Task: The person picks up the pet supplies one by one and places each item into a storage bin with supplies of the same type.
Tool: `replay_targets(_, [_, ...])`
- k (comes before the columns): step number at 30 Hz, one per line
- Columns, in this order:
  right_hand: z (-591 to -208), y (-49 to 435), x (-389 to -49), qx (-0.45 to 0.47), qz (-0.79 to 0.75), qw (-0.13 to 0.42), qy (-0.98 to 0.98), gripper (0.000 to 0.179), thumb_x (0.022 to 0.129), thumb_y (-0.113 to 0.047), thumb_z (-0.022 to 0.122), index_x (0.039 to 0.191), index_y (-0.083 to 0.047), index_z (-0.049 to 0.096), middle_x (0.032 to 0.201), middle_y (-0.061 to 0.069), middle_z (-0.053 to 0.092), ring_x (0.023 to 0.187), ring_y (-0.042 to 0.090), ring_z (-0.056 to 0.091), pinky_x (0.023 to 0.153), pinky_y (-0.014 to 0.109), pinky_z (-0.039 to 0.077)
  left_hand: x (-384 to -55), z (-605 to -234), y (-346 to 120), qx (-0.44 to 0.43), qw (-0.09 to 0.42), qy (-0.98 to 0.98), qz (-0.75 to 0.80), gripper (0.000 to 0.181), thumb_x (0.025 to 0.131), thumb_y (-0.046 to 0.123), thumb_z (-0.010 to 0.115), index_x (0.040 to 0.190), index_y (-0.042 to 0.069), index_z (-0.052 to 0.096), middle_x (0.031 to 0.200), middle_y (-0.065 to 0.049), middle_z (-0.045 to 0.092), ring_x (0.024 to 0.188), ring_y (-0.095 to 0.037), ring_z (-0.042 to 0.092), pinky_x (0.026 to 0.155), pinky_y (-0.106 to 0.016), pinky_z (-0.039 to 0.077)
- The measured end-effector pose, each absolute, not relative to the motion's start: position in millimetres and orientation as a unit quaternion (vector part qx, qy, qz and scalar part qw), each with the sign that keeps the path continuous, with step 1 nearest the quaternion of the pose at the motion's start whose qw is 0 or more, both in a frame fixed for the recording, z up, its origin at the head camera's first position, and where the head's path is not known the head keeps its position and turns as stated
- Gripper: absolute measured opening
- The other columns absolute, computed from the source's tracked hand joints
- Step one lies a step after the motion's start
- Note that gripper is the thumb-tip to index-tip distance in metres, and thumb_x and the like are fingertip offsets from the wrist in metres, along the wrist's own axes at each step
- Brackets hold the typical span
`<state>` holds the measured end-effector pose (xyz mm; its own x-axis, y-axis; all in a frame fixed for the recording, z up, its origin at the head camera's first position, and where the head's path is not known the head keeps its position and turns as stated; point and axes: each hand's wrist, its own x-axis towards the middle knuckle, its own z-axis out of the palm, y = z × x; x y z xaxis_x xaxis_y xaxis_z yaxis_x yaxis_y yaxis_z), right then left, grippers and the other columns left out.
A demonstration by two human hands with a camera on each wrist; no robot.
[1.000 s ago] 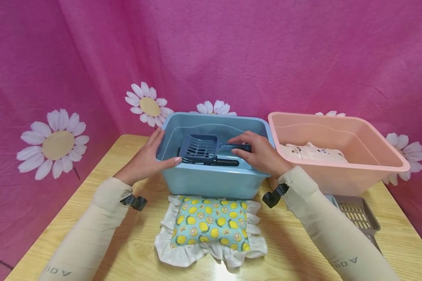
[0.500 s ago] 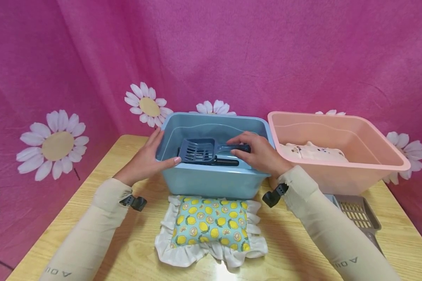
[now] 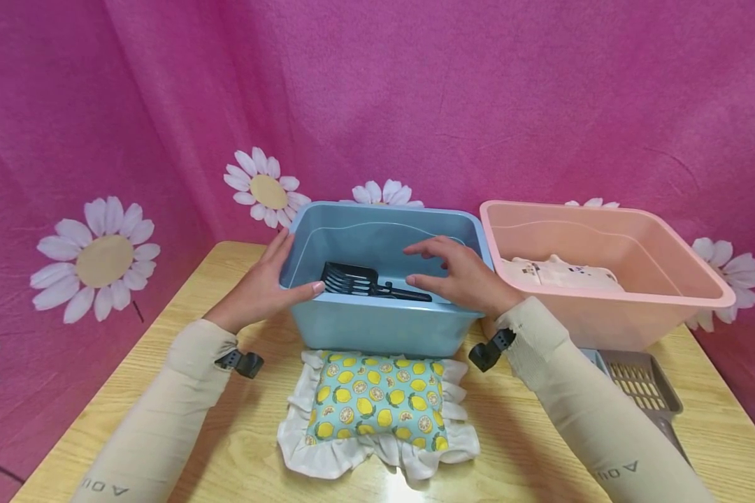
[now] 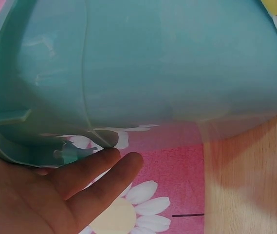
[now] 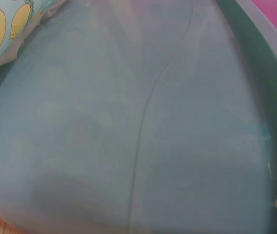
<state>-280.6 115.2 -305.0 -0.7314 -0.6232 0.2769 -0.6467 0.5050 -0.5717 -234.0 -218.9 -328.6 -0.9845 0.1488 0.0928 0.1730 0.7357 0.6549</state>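
A blue plastic tub (image 3: 377, 325) stands on the table. My left hand (image 3: 261, 290) rests at its front left corner, thumb on the front rim; two straight fingers (image 4: 106, 187) extend along the outside in the left wrist view. Over the tub's right half, my right hand (image 3: 459, 276) is held with thumb and fingers apart and nothing between them. Below it, a dark slotted litter scoop (image 3: 351, 279) lies in the tub, handle toward the right; the front rim hides part of it. The right wrist view shows mostly the tub's outer wall (image 5: 104, 122).
A pink tub (image 3: 604, 307) holding a pale printed fabric item (image 3: 566, 272) stands close on the right. In front of the blue tub lies a lemon-print cushion (image 3: 377, 402) with white ruffles. A grey-brown slotted scoop (image 3: 670, 398) lies at the right. Pink flowered cloth (image 3: 377, 105) hangs behind.
My right hand has let go of the blue litter scoop, which has dropped out of its fingers into the tub. The left hand has stayed at the corner.
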Motion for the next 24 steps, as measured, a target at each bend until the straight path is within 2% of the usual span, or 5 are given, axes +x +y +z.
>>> replay_targets(24, [-304.9, 115.1, -280.2, 0.377, 0.332, 0.016, -0.865, 0.047, 0.089, -0.035, 0.07, 0.131, -0.019, 0.058, 0.125, -0.002, 0.056, 0.114, 0.018, 0.05, 0.093, 0.043, 0.046, -233.7, -328.9, -218.3, -0.076, 0.012, -0.93, -0.36, 0.114, 0.074, 0.067, 0.068, 0.156, 0.027, 0.0, 0.162, 0.002, -0.003, 0.144, -0.037, 0.014, 0.097, -0.064, 0.039])
